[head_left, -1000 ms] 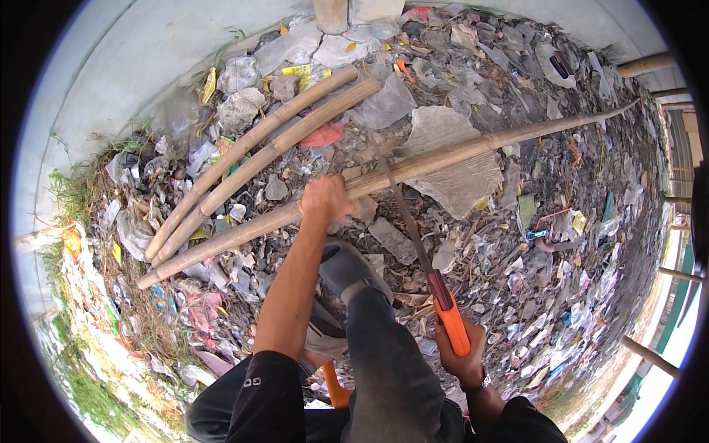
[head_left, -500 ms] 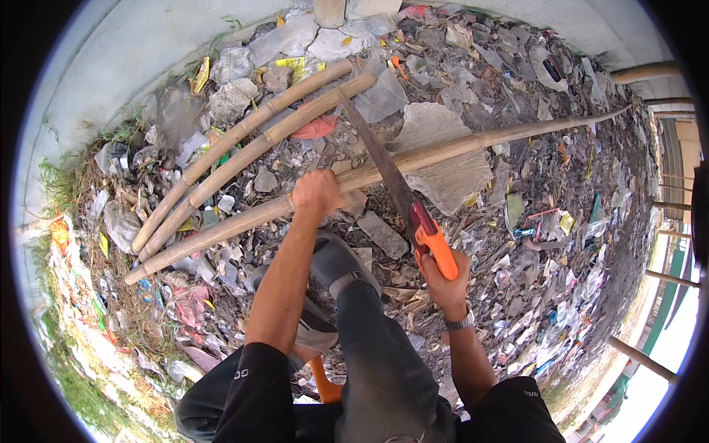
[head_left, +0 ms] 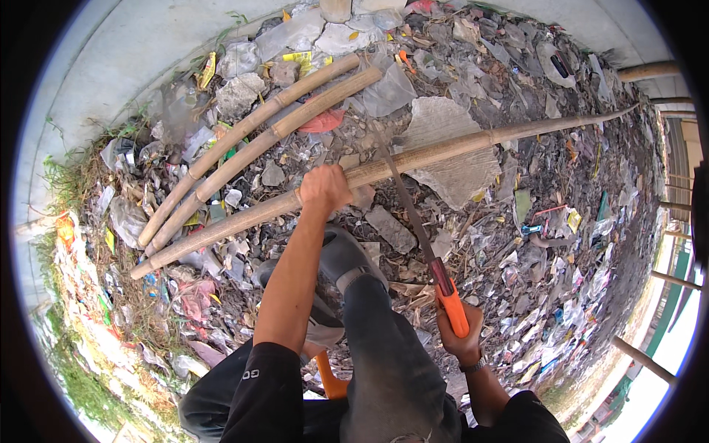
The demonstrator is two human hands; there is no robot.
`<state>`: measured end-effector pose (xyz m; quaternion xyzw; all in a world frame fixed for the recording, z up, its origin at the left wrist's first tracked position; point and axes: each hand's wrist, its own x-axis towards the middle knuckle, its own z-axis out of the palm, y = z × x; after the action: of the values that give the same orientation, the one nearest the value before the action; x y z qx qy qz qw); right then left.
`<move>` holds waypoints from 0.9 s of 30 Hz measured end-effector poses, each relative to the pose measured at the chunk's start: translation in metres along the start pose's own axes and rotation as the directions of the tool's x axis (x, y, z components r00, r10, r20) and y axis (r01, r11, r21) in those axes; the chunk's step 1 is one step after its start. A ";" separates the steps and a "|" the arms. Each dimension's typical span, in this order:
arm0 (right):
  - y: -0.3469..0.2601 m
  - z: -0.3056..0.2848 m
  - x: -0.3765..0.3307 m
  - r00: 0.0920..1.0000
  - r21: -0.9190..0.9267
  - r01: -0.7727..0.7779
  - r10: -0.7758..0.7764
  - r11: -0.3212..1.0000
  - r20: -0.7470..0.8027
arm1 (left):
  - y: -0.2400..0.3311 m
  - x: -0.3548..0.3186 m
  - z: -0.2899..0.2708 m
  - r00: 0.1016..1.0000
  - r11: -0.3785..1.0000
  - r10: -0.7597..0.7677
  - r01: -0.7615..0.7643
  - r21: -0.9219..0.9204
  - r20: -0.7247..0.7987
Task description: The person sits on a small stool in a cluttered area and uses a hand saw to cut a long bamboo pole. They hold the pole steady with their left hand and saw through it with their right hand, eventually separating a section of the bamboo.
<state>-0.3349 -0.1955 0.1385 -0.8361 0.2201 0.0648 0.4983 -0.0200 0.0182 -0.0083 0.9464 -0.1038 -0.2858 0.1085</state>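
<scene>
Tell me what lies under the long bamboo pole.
Under the long bamboo pole lie litter, stones and a flat grey slab. The left hand grips the pole; the ground directly beneath is hidden.

The left hand [head_left: 323, 188] lies on the long pole [head_left: 458, 145]; the saw [head_left: 417, 229] crosses it just right, two poles [head_left: 258, 136] beyond-left, right hand [head_left: 459, 338] behind.

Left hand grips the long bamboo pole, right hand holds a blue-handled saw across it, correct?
Not quite. The head view shows the saw handle is orange, not blue. The rest holds: the left hand grips the long bamboo pole, and the right hand holds the thin-bladed handsaw with its blade across the pole.
</scene>
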 end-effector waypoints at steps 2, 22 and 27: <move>-0.004 -0.011 -0.041 0.992 -0.014 -0.118 0.117 0.993 -0.051 | 0.003 0.004 -0.003 1.000 1.000 0.006 -0.006 -0.009 -0.003; -0.034 -0.047 -0.079 0.985 -0.096 -0.162 0.166 0.982 0.037 | 0.004 0.005 -0.008 1.000 1.000 0.006 -0.007 -0.014 -0.022; -0.014 -0.050 -0.093 0.990 -0.160 -0.129 0.136 0.979 0.034 | 0.006 0.002 -0.009 1.000 1.000 0.001 -0.001 0.009 -0.005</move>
<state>-0.4173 -0.2051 0.2047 -0.8547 0.2581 0.1337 0.4301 -0.0143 0.0135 -0.0010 0.9475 -0.1055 -0.2829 0.1049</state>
